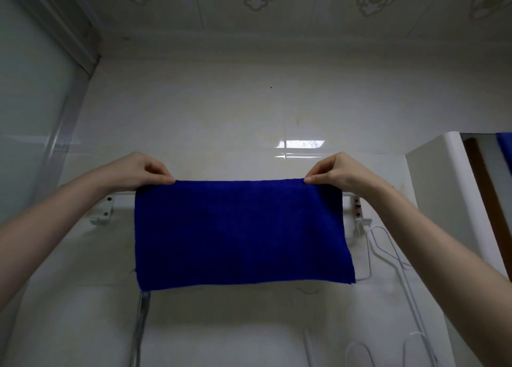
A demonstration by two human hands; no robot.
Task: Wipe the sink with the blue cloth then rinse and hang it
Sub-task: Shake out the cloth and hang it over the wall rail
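While the blue cloth (238, 230) drapes over the white towel rail (123, 194) on the wall, our left hand (138, 171) and right hand (336, 172) pinch its 2 top corners; soft, limp, probably damp, it handles best there.

Cloth (238, 233) over wall rail (122, 194) (hangers (388, 244) to its right)
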